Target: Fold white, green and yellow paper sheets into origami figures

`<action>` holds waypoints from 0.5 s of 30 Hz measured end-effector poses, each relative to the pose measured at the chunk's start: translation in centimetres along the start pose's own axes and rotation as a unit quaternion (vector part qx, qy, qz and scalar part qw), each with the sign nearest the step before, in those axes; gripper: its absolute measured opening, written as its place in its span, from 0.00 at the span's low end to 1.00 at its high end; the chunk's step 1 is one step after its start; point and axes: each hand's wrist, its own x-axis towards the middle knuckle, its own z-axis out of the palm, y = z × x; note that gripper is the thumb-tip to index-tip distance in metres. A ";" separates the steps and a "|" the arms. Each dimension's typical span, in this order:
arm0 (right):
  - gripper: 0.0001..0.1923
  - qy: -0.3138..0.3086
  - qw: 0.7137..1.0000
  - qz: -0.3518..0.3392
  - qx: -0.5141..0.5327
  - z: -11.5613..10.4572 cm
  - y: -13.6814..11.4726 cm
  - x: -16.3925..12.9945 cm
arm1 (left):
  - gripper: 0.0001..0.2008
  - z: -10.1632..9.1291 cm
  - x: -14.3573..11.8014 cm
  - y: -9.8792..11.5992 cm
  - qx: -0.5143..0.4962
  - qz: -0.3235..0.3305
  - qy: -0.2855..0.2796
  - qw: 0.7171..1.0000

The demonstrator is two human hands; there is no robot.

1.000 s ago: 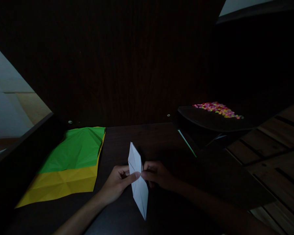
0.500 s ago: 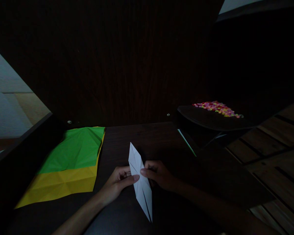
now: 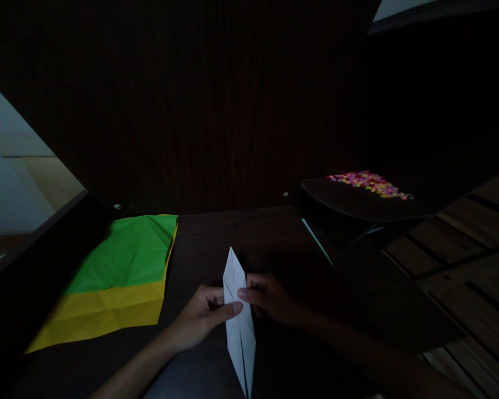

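A long, narrow piece of folded white paper (image 3: 235, 327), pointed at its far end and split by a slit toward its near end, is held above the dark tabletop. My left hand (image 3: 203, 313) grips its left edge, thumb lying on top and fingers behind. From the other side my right hand (image 3: 270, 299) pinches the right edge, its thumb on the upper face close to the left thumb. The fingertips beneath the paper are hidden.
A creased green sheet (image 3: 125, 252) lies over a yellow sheet (image 3: 112, 313) at the left. A thin pale-green strip (image 3: 317, 241) rests at the right. Small colourful pieces (image 3: 370, 183) are heaped on a dark curved shelf (image 3: 336, 200). A dark upright panel (image 3: 208, 111) closes off the back.
The folded paper has turned slightly, its far tip shifting right and its near end left and closer to me. Both hands keep their hold.
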 end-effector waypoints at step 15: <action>0.18 0.018 1.000 -0.008 -0.020 -0.1 -0.3 0.2 | 0.11 -0.1 0.0 0.1 0.007 -0.002 -0.025 1.000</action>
